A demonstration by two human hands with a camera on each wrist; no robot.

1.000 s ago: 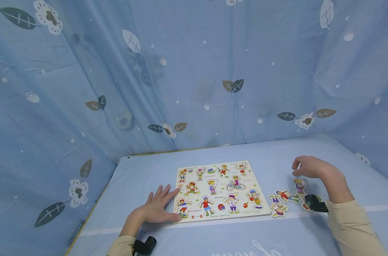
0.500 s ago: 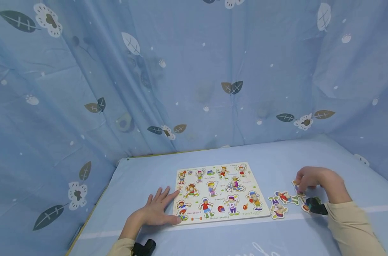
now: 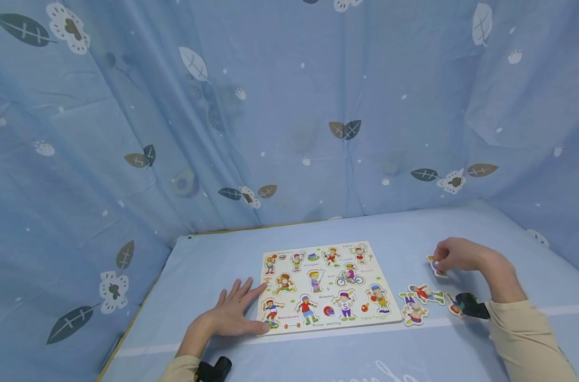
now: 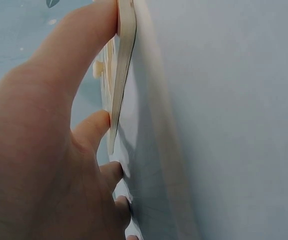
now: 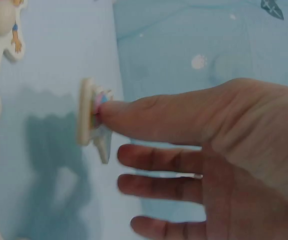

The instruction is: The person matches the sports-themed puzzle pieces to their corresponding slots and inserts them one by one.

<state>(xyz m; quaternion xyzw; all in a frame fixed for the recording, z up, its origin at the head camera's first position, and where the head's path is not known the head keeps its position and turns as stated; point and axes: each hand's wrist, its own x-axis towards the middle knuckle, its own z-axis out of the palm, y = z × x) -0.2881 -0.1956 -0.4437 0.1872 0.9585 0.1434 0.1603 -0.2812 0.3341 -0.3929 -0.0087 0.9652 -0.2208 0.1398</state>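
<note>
Aloft, puzzle piece (image 5: 85, 112), pinched in right hand (image 3: 465, 254)

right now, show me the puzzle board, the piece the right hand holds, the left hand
Puzzle board (image 3: 303, 283): head view, bare surface between figures.
Held piece (image 5: 85, 114): right wrist view, pale side edge.
Left hand (image 3: 231, 317): head view, back of hand.

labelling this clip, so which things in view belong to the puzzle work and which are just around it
Seems part of the job:
puzzle board
left hand, touching the board
right hand
pinched piece
loose pieces beside the board

Just around it:
blue tablecloth
patterned curtain
black wrist devices
</note>
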